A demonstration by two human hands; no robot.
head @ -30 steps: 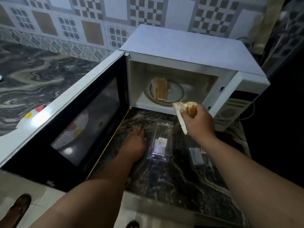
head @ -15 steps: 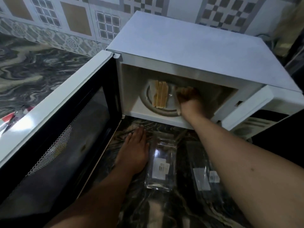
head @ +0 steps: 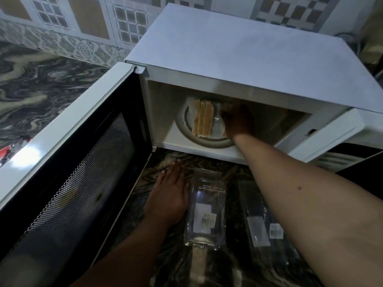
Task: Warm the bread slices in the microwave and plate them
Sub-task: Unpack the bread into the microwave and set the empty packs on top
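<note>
A white microwave stands on the dark marbled counter with its door swung wide open to the left. Inside, on the round turntable, several bread slices stand side by side on edge. My right hand reaches into the cavity on the turntable's right side, fingers curled around more bread, of which only a pale edge shows under the hand. My left hand lies flat, fingers apart, on the counter just in front of the microwave, holding nothing.
Two clear plastic packets with labels lie on the counter between my arms. A patterned tiled wall runs behind. Something red shows at the far left beyond the door.
My right hand carried bread slices from in front of the microwave into the cavity and now rests low on the turntable. The camera has moved closer. My left hand stayed flat on the counter.
</note>
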